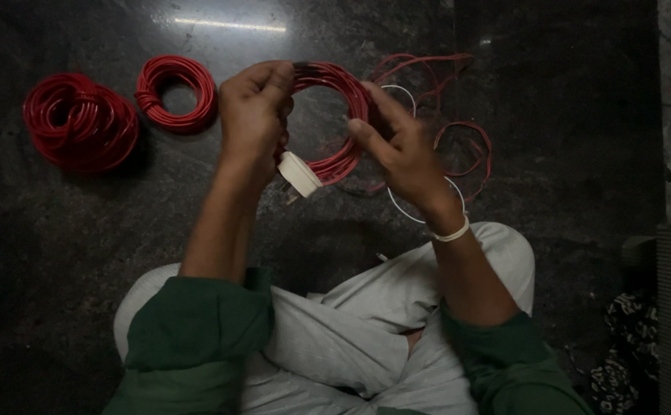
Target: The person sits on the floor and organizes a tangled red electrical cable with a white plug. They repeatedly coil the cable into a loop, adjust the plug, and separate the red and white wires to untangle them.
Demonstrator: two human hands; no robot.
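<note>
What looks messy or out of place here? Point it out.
The loose red wire lies tangled on the dark floor beyond the right hand, unlike the two wound coils at left. Nothing looks damaged.

I'm looking down on a dark, polished stone floor (550, 92) with a streak of light glinting near the top. On it at the far left lies a big bundle of red wire (80, 121), and just beside it a smaller red coil (176, 94). Off to the right, loose red wire loops (466, 146) sprawl across the stone, a thin white wire (406, 209) curving among them.
</note>
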